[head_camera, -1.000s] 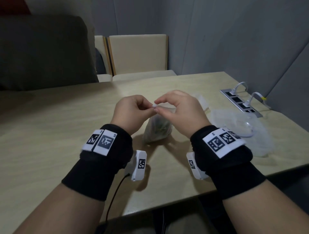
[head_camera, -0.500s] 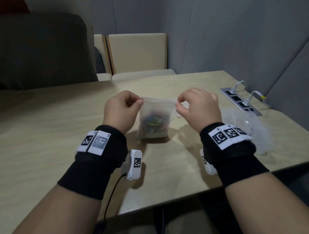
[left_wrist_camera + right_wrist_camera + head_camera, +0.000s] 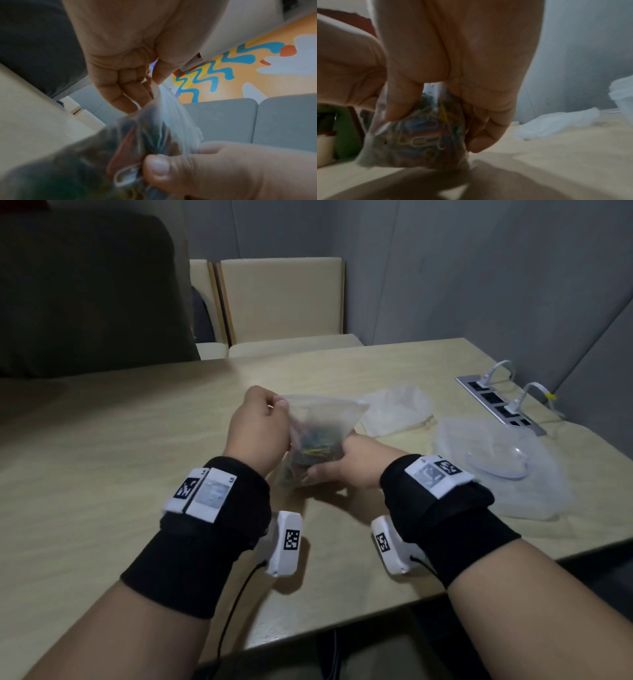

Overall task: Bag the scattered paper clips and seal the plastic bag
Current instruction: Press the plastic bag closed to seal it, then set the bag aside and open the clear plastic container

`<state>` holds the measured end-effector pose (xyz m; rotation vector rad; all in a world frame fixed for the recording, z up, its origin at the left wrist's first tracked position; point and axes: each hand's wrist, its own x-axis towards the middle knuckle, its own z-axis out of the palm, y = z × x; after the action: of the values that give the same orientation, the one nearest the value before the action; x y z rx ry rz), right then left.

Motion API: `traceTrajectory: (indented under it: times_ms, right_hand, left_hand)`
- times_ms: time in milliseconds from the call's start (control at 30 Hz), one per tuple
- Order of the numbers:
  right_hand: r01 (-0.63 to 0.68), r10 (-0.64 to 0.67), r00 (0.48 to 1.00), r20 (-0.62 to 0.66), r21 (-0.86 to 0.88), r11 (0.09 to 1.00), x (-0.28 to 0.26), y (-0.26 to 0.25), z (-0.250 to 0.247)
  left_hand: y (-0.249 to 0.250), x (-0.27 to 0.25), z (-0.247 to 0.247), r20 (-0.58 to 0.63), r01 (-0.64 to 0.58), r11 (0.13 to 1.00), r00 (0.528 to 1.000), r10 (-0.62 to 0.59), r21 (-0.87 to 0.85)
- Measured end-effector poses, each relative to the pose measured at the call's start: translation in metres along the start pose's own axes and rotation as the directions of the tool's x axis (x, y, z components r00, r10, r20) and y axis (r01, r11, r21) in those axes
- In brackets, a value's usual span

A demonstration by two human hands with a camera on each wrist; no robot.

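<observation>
The right hand [image 3: 346, 463] has been dropped from the bag's top edge to its bulging lower half, while the upper left corner of the plastic bag [image 3: 325, 422] is kept pinched by the left hand [image 3: 260, 429]. The bag is now held tilted above the table [image 3: 102, 474], just in front of the wrists, with its top right corner left free. From that, the sealing pass looks to be over, though the strip itself is not shown clearly enough for closure to be confirmed; a check or a press along it may yet be wanted.

From left to right: in the left wrist view, the corner is seen nipped between thumb and curled fingers [image 3: 130, 88], a detail hidden from the head camera. In the middle, the coloured paper clips [image 3: 315, 446] are seen heaped inside the bag, and none can be spotted loose on the table. In the right wrist view, the clip-filled belly is seen clamped between the right thumb and curled fingertips [image 3: 481, 138], with individual clips made out through the film. Further right, crumpled clear wrapping [image 3: 397, 409] and a clear dish [image 3: 496, 460] are shown by the head camera alone.
</observation>
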<state>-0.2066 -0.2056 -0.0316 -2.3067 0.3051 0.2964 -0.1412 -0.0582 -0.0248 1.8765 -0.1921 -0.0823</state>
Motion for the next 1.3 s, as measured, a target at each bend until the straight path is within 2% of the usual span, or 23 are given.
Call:
traceTrajectory:
  times_ms: [100, 167, 233, 300, 367, 400, 467, 500, 567, 633, 733, 767, 833, 900, 967, 1033, 1100, 1133, 1233, 1300]
  right_hand:
    - [-0.009, 0.010, 1.000, 0.014, -0.076, 0.997, 0.016, -0.007, -0.002]
    - [-0.073, 0.071, 0.995, -0.076, -0.027, 0.997, 0.025, -0.011, -0.008]
    - [-0.165, 0.136, 0.970, -0.201, -0.136, 0.977, 0.035, -0.009, -0.014]
    - [-0.298, 0.212, 0.940, -0.268, -0.340, 0.892, 0.043, -0.002, -0.021]
    - [-0.372, 0.296, 0.928, -0.228, -0.493, 0.787, 0.048, 0.004, -0.025]
    - [-0.388, 0.335, 0.921, -0.198, -0.533, 0.752, 0.048, 0.007, -0.028]
    - [-0.351, 0.359, 0.927, -0.103, -0.574, 0.740, 0.054, 0.019, -0.026]
    - [-0.328, 0.339, 0.936, -0.093, -0.579, 0.747, 0.074, 0.046, -0.024]
    - [-0.347, 0.363, 0.927, -0.094, -0.577, 0.739, 0.090, 0.068, -0.022]
    - [-0.320, 0.328, 0.939, -0.099, -0.598, 0.735, 0.071, 0.057, -0.023]
    - [-0.276, 0.286, 0.955, -0.073, -0.568, 0.775, 0.006, 0.007, -0.023]
    - [-0.279, 0.271, 0.958, -0.094, -0.525, 0.804, -0.002, 0.007, -0.023]
    - [-0.271, 0.252, 0.962, -0.104, -0.478, 0.836, -0.014, 0.010, -0.020]
    - [-0.252, 0.237, 0.967, -0.094, -0.472, 0.845, -0.022, 0.018, -0.018]
    - [-0.186, 0.170, 0.982, -0.077, -0.468, 0.864, -0.034, 0.019, -0.020]
    - [-0.120, 0.103, 0.993, -0.063, -0.429, 0.896, -0.048, 0.018, -0.025]
    - [-0.070, 0.053, 0.997, -0.061, -0.341, 0.937, -0.059, 0.019, -0.031]
    - [-0.048, 0.032, 0.998, -0.062, -0.279, 0.959, -0.065, 0.019, -0.035]
    - [-0.034, 0.025, 0.994, -0.111, -0.081, 0.996, -0.076, 0.028, -0.046]
    - [-0.122, 0.099, 0.978, -0.183, -0.122, 0.985, -0.077, 0.043, -0.056]
  left_hand:
    - [0.000, 0.015, -0.016, -0.109, 0.093, 0.994, 0.989, -0.099, -0.055]
    - [0.001, 0.022, -0.025, -0.156, 0.146, 0.988, 0.976, -0.153, -0.055]
    - [0.002, 0.022, -0.030, -0.154, 0.170, 0.981, 0.976, -0.154, 0.095]
    - [-0.002, 0.018, -0.028, -0.064, 0.114, 0.950, 0.993, -0.099, 0.291]
    - [-0.003, 0.010, -0.020, 0.109, -0.003, 0.902, 0.993, -0.049, 0.432]
    - [-0.004, 0.006, -0.015, 0.208, -0.069, 0.864, 0.977, -0.042, 0.499]
    - [-0.006, 0.001, -0.005, 0.396, -0.209, 0.744, 0.915, -0.082, 0.635]
    - [-0.007, -0.001, 0.000, 0.465, -0.273, 0.671, 0.877, -0.122, 0.690]
    - [-0.010, -0.001, 0.005, 0.534, -0.369, 0.541, 0.826, -0.183, 0.756]
    - [-0.011, 0.001, 0.006, 0.551, -0.416, 0.465, 0.809, -0.203, 0.781]
    - [-0.006, 0.007, 0.006, 0.567, -0.454, 0.392, 0.786, -0.246, 0.800]
    - [-0.005, 0.011, 0.007, 0.561, -0.453, 0.381, 0.789, -0.248, 0.806]
    - [-0.006, 0.017, 0.008, 0.521, -0.425, 0.379, 0.830, -0.198, 0.822]
    - [-0.008, 0.019, 0.013, 0.442, -0.360, 0.427, 0.890, -0.110, 0.830]
    - [-0.006, 0.011, 0.023, 0.412, -0.346, 0.479, 0.911, -0.035, 0.807]
    - [-0.002, 0.002, 0.037, 0.491, -0.453, 0.478, 0.870, 0.052, 0.753]
    - [0.003, -0.006, 0.051, 0.592, -0.571, 0.414, 0.801, 0.090, 0.709]
    - [0.005, -0.008, 0.057, 0.619, -0.598, 0.385, 0.781, 0.081, 0.703]
    - [0.010, -0.013, 0.070, 0.645, -0.609, 0.405, 0.762, 0.059, 0.682]
    - [0.013, -0.014, 0.074, 0.638, -0.615, 0.410, 0.764, 0.096, 0.674]
